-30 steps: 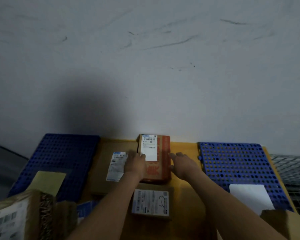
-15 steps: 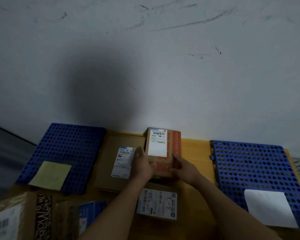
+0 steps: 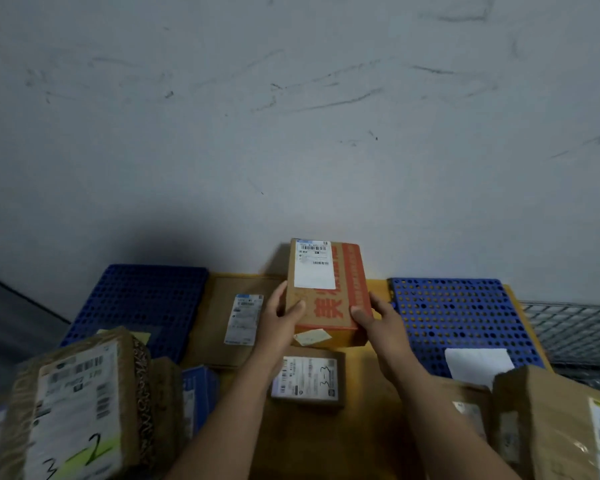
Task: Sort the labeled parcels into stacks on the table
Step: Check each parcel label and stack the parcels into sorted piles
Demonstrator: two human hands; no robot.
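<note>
The orange-printed box is clamped between both hands. The left hand grips its left side with the thumb laid across the top face, and the right hand grips the right side the same way. Both grips sit at the near end of the box, so most of its length projects beyond the hands.

Position: the box is at table centre, between the 2 blue perforated mats – left mat, right mat. It appears lifted clear of the yellow table, with its far end overlapping the wall in this view. Its white shipping label faces up.

Key relation: the long axis of the box runs straight away from the person, toward the wall. The hands oppose each other across the short axis, and neither is clearly nearer. A swing to either mat would therefore carry the box sideways, broadside on.

- Directly under the near end lies a flat parcel marked 3-3.
- Just left of the left hand lies a flat cardboard parcel.
- Near left, a wrapped parcel marked 3-2; near right, further brown parcels.

The text on the held box's label is too small to read, so its destination stack cannot be judged.
</note>
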